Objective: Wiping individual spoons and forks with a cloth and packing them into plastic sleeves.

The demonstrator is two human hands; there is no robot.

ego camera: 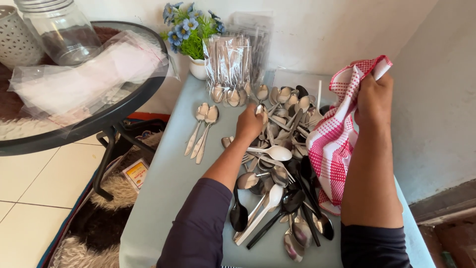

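A steel spoon (262, 113) is pinched by the left hand (249, 124) at the 12 o'clock edge of the spoon pile (280, 171) on the pale blue table (163, 188), while a red checked cloth (337, 136) is gripped in the closed right hand (374, 97) at 3 o'clock, three spoons (202, 131) lying apart at 9 o'clock.

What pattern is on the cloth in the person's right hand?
The cloth held by the right hand is red-and-white checked, seen clearly in the head view.

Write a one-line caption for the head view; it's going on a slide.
Left hand grips a metal spoon over a spoon pile while right hand holds a red checked cloth.
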